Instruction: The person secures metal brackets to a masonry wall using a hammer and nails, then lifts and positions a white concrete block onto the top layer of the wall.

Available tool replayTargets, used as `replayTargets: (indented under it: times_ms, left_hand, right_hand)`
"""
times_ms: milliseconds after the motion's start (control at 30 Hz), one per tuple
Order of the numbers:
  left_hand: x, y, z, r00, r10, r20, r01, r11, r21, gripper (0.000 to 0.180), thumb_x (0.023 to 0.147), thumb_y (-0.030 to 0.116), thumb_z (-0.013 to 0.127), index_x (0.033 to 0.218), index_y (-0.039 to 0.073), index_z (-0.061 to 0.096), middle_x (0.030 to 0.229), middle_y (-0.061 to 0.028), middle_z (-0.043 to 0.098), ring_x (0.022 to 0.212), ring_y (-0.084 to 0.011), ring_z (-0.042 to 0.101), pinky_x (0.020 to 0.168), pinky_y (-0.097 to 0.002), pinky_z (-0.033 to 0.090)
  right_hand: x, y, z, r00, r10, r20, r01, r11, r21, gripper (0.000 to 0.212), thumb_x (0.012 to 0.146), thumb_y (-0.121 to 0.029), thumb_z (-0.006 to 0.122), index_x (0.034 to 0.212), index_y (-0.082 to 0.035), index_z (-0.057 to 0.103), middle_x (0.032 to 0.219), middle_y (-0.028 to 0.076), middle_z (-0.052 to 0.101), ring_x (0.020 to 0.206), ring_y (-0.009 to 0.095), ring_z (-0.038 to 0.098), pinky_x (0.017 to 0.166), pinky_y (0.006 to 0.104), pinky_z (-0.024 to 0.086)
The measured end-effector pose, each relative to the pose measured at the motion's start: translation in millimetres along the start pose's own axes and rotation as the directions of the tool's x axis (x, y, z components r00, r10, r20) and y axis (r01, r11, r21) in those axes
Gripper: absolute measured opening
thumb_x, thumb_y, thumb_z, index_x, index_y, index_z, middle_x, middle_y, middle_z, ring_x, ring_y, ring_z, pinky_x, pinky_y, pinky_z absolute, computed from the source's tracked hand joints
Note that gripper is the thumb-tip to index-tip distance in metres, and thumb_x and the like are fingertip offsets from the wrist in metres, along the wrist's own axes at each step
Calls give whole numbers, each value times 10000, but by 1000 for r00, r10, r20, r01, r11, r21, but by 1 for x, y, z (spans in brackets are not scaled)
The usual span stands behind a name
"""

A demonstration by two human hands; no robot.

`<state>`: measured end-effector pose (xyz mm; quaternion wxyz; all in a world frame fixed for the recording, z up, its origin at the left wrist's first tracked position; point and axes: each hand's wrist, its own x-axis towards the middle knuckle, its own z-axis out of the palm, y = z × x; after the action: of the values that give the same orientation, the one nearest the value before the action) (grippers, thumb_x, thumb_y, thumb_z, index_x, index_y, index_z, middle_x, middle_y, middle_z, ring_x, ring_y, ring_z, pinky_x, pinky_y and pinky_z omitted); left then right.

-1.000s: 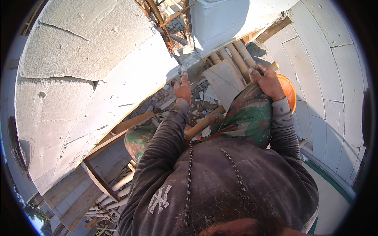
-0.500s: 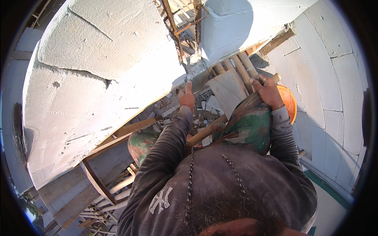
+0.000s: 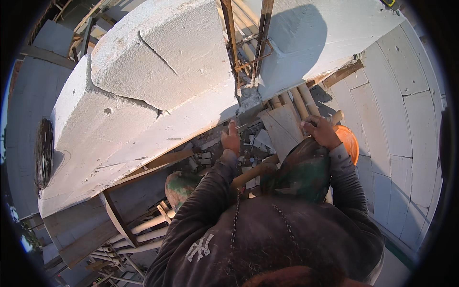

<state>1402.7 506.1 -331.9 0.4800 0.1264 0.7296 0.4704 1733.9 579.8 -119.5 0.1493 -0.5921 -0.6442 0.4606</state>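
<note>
Two hands at height: left hand (image 3: 232,138) closed on a thin metal tool (image 3: 237,122), tip touching the mortar joint (image 3: 248,100) between white blocks; right hand (image 3: 323,131) wrapped around a bamboo pole (image 3: 334,117). Loosened rubble (image 3: 251,143) could plausibly slip and fall through the scaffold gaps.

Single view only: head-mounted fisheye, left unit of a pair, so no second view to share scene with. Looks steeply down over the wearer's chest and knees. Forearms enter from the lower edge; left hand (image 3: 231,138) and right hand (image 3: 322,131) sit mid-frame, close to the lens. White block wall (image 3: 143,95) fills upper left, bent by the lens. Black vignette rings the corners.
</note>
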Motion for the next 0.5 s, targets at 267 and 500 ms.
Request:
replayTargets:
  times_ms: [267, 500]
  left_hand:
    - [-28, -11, -15, 977, 172, 127, -204, 925, 319, 873, 953, 693, 505, 1524, 38, 420, 1517, -229, 447, 1333, -419, 467, 1097, -495, 375]
    - [-74, 10, -9, 993, -56, 101, 23, 955, 296, 823, 986, 651, 463, 1480, -8, 474, 1494, -240, 469, 1328, -383, 481, 1096, -470, 369]
  right_hand:
    - [-133, 267, 52, 855, 316, -412, -369, 928, -53, 310, 914, -326, 692, 955, -19, 694, 857, 151, 702, 759, 297, 674, 713, 416, 500]
    - [-207, 262, 129, 786, 426, -447, -395, 904, 167, 367, 858, -375, 724, 948, -21, 689, 933, 205, 722, 894, 355, 705, 783, 427, 524]
